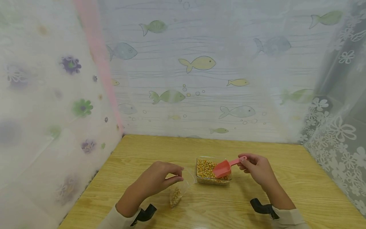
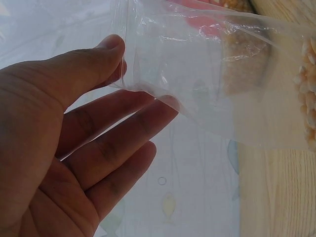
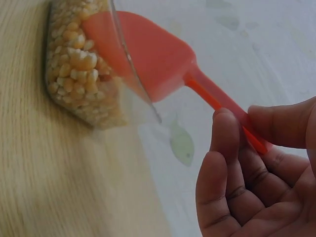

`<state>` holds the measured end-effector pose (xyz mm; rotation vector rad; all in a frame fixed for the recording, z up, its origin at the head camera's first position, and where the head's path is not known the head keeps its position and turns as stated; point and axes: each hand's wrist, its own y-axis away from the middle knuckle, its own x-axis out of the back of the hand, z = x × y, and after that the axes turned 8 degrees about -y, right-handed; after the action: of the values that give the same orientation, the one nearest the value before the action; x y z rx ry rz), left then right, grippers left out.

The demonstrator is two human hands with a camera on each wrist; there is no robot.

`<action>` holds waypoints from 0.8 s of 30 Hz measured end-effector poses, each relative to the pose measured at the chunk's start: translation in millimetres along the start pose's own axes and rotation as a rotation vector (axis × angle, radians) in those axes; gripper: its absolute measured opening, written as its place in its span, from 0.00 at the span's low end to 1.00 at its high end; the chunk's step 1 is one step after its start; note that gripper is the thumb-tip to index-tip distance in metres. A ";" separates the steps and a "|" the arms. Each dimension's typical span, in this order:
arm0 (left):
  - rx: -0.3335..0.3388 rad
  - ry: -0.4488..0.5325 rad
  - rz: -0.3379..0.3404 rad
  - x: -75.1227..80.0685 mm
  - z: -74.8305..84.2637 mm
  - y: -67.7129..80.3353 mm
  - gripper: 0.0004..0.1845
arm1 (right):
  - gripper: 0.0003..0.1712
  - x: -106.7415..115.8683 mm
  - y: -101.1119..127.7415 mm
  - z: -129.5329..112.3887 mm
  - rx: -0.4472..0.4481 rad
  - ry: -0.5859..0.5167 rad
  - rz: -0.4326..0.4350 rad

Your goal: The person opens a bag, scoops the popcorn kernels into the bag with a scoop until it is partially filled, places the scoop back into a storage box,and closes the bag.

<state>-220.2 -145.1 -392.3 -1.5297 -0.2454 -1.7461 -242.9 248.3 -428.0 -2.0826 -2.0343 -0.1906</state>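
Between thumb and forefinger my left hand pinches the top edge of a clear plastic bag. Corn kernels fill the bag's lower end, which hangs close over the table. My right hand grips the handle of a red scoop with thumb and fingers. The scoop's front edge dips into the corn kernels inside a clear rectangular container. In the head view this container stands just right of the bag.
The wood-grain table carries the container. Behind it hangs a sheet printed with fish, and flowered sheets close off both sides. A black wrist mount sits at the left cuff, and another black mount at the right.
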 end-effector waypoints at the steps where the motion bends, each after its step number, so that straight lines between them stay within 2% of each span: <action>1: 0.000 0.001 0.001 -0.1 -0.1 0.1 0.03 | 0.24 -0.4 -0.4 1.4 -0.006 -0.013 -0.006; 6: -0.008 -0.003 0.007 0.0 -0.4 0.2 0.03 | 0.23 -3.6 -3.0 8.3 -0.037 -0.070 -0.022; 15: -0.040 -0.014 0.031 -0.3 -0.7 -0.4 0.02 | 0.29 -8.3 -4.8 14.0 -0.096 -0.176 -0.040; 24: -0.021 -0.009 0.020 -0.4 -0.4 0.7 0.03 | 0.29 -8.6 -6.2 20.3 -0.108 -0.237 -0.045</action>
<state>-220.0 -145.6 -393.0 -1.5504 -0.2157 -1.7316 -250.6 245.1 -449.3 -2.2183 -2.2538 -0.0653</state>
